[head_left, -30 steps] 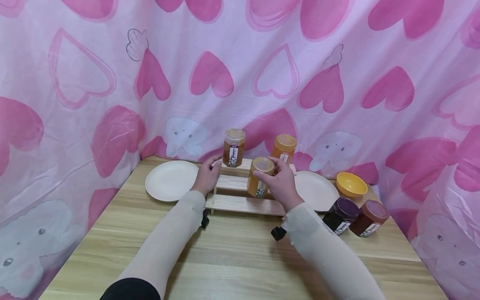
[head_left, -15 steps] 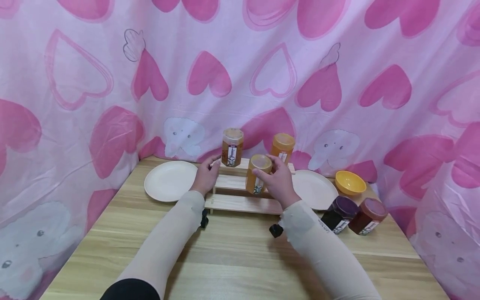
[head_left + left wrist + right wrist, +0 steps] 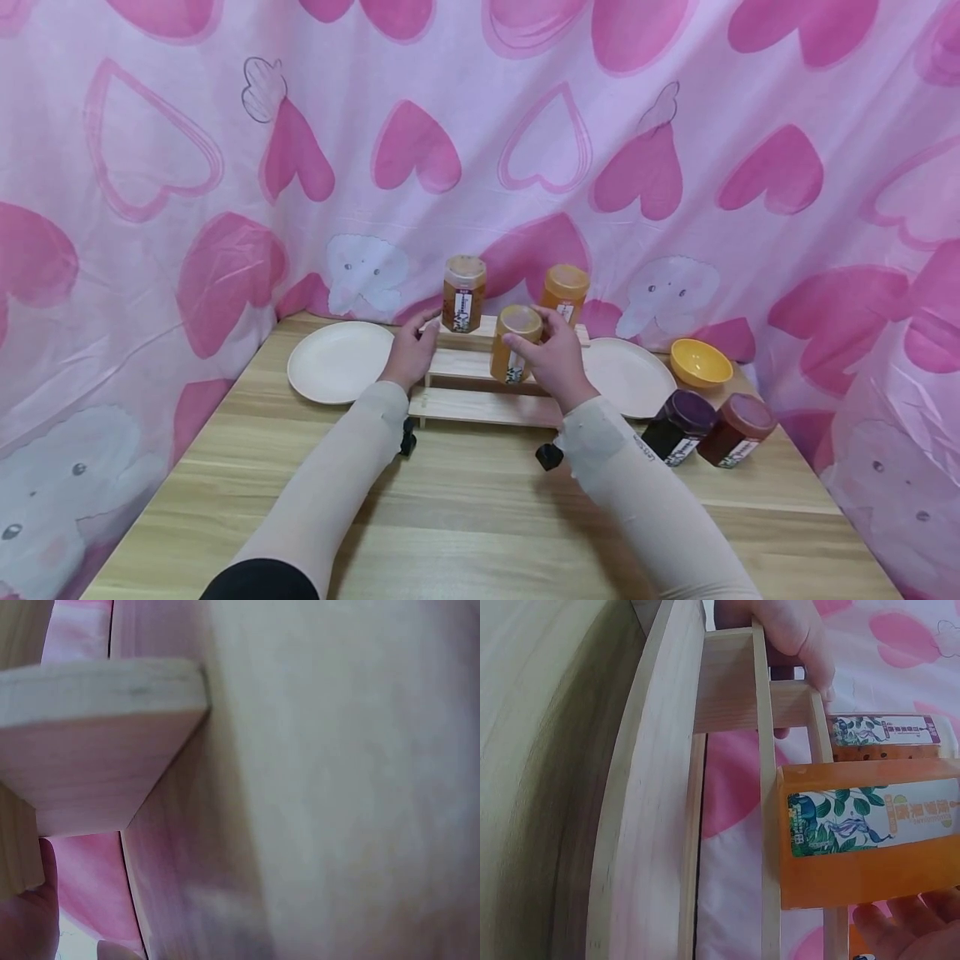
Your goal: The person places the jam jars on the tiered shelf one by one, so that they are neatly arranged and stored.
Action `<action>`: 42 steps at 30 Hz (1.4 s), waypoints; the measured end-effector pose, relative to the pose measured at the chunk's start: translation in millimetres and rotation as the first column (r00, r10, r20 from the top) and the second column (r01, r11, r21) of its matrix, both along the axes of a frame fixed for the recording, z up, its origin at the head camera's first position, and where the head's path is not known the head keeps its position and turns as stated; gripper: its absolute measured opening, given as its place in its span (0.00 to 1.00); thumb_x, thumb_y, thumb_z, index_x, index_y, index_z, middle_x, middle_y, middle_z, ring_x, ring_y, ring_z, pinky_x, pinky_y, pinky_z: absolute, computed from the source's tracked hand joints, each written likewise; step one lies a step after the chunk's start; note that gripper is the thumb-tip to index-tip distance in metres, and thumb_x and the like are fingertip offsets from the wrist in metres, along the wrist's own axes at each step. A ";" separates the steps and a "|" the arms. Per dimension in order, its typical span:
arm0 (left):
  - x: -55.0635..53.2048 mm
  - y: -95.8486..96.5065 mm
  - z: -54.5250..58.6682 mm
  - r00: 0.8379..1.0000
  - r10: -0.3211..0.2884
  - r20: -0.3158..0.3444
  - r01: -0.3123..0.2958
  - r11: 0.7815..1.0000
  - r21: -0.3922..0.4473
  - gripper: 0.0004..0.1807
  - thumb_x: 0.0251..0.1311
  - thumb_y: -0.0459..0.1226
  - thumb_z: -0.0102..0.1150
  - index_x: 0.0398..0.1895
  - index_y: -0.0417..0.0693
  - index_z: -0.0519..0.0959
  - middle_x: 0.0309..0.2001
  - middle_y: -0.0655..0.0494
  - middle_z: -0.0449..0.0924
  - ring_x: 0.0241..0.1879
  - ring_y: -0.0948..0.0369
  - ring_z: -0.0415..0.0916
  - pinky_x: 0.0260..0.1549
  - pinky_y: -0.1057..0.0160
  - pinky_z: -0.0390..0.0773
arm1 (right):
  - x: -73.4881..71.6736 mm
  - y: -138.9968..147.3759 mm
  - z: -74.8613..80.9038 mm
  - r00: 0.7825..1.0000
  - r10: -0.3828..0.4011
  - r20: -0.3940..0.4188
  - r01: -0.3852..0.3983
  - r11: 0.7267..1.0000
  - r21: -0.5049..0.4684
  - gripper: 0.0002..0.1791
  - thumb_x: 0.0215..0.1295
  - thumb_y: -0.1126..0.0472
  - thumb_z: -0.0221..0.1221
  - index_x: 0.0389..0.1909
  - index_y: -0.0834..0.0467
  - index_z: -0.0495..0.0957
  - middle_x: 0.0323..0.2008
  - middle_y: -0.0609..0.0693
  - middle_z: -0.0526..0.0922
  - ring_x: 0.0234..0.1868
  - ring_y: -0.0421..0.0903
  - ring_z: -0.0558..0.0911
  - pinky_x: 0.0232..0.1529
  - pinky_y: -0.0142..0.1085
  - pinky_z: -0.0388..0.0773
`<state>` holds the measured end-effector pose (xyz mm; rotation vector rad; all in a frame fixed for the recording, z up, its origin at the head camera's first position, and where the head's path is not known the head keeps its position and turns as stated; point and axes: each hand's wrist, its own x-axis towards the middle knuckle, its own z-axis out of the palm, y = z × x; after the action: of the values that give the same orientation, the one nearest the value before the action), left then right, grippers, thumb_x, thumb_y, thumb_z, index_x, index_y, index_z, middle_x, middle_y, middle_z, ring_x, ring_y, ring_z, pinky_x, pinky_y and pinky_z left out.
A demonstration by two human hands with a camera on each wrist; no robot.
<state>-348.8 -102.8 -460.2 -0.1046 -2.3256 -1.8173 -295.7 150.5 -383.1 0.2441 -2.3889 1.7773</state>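
Note:
My right hand (image 3: pixel 562 360) holds an orange jar (image 3: pixel 506 354), thumb on its near side, over the middle step of a three-step wooden rack (image 3: pixel 487 407). In the right wrist view the jar's base is right at the step's edge, its label (image 3: pixel 840 821) facing the camera. My left hand (image 3: pixel 409 357) grips the rack's left end near the top step; its fingers show round the wood in the right wrist view. On the top step stand a brown-amber jar (image 3: pixel 461 307) at left and another orange jar (image 3: pixel 566 287) at right, partly behind my right hand.
White plates lie either side of the rack, one at left (image 3: pixel 337 362) and one at right (image 3: pixel 626 379). Beyond the right plate sits a yellow bowl (image 3: pixel 701 364). A dark purple jar (image 3: pixel 678 425) and a red jar (image 3: pixel 737 429) stand beside my right forearm. A pink heart-print curtain (image 3: pixel 480 125) hangs behind.
My right hand has moved the orange jar slightly up and back, over the middle step. The left hand has stayed at the rack's end.

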 end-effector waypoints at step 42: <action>0.3 -1.3 -1.3 1.000 -0.009 -0.009 0.010 1.000 0.008 0.25 0.81 0.52 0.47 0.76 0.61 0.73 0.47 0.34 0.81 0.37 0.55 0.77 0.41 0.56 0.79 | 81.2 157.2 17.3 0.973 -0.229 0.031 0.224 0.967 0.125 0.42 0.74 0.44 0.65 0.81 0.55 0.62 0.76 0.59 0.71 0.74 0.54 0.73 0.57 0.20 0.75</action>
<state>-348.5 -104.1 -461.6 -0.1228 -2.3155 -1.8265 -214.5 307.7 -365.8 -0.0552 -2.4454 1.5556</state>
